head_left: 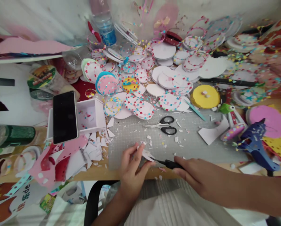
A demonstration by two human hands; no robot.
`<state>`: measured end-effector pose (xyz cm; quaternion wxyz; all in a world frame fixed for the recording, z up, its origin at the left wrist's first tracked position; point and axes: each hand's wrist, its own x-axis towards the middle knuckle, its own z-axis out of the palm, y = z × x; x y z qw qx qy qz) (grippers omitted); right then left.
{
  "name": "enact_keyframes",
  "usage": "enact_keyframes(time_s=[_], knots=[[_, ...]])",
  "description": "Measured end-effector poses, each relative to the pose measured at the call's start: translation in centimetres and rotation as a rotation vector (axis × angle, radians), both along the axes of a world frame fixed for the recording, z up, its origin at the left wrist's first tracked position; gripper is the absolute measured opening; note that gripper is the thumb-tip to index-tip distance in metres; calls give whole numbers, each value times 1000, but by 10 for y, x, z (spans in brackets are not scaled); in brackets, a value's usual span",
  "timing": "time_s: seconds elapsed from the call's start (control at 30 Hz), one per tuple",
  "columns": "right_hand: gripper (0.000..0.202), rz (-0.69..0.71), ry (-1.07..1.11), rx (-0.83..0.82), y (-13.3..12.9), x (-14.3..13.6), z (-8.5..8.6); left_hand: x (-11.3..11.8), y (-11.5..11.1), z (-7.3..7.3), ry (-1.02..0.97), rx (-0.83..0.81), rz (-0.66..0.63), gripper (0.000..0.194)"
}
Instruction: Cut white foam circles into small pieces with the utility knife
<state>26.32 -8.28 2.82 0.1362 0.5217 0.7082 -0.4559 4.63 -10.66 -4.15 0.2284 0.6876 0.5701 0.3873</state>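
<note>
Near the front edge of the grey mat, my left hand (133, 169) pinches a small white piece (148, 155) between thumb and fingers. My right hand (197, 174) is closed around the black handle of a pointed tool (170, 164), whose thin tip meets the white piece. Whether this tool is a knife or scissors is hard to make out. Black-handled scissors (165, 125) lie on the cutting mat (135, 138) just beyond both hands, among small white scraps.
Decorated round discs (143, 110) are heaped behind the mat. A phone (64, 117) rests on a white box (99, 114) at left, near paper scraps (93, 152). At right are a yellow disc (205, 96) and a blue glue gun (254, 144). A bottle (105, 26) stands behind.
</note>
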Motion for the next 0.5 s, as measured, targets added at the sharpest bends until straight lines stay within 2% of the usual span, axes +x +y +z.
enact_keyframes(time_s=[0.17,0.23,0.3,0.33,0.4,0.43,0.5], knots=[[41,112,50,1,-3,-4,-20,-21,4,5,28,0,-87,51],[43,111,64,46,-5,-4,-29,-37,6,14,78,24,-164,50],[48,81,77,125,-7,-4,-39,-57,13,27,138,58,-166,44],[51,46,86,153,-8,-3,-43,-69,20,36,171,83,-104,40],[58,-56,136,210,-11,1,-52,-94,38,53,243,186,158,31],[61,-98,166,246,-12,3,-57,-106,51,62,292,220,285,31],[62,-155,218,303,-15,8,-65,-128,78,75,420,233,452,42]])
